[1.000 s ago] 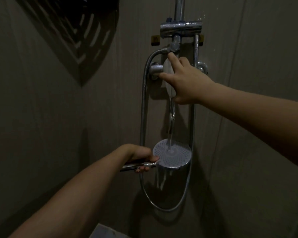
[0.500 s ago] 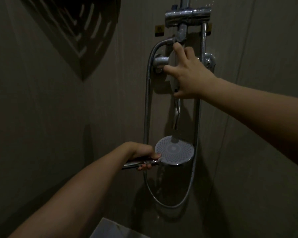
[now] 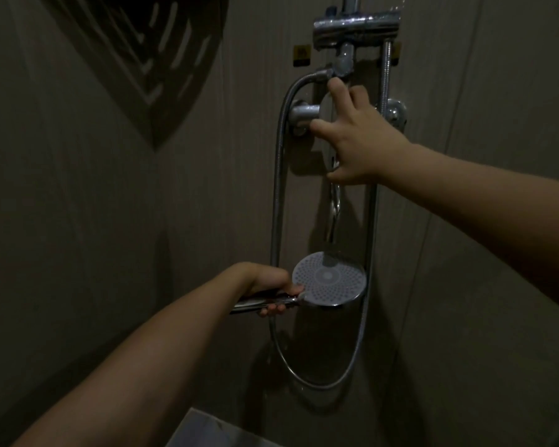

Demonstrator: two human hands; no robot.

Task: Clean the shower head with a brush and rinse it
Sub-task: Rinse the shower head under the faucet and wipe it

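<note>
Dim shower corner, dull tiled walls [image 3: 78, 221] meeting at the left, a slatted shadow [image 3: 149, 59] cast high across them. The left hand [image 3: 268, 287] grips the chrome handle of the shower head [image 3: 329, 279], held face-up low beneath the wall fitting. The right hand [image 3: 355, 137] is spread over the mixer control [image 3: 325, 114], hiding most of it. The hose [image 3: 278, 175] loops below. A pale edge [image 3: 207, 427] is cut off at the bottom.

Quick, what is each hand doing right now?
Left hand: grips the shower head by its handle.
Right hand: fingers spread on the tap.
</note>
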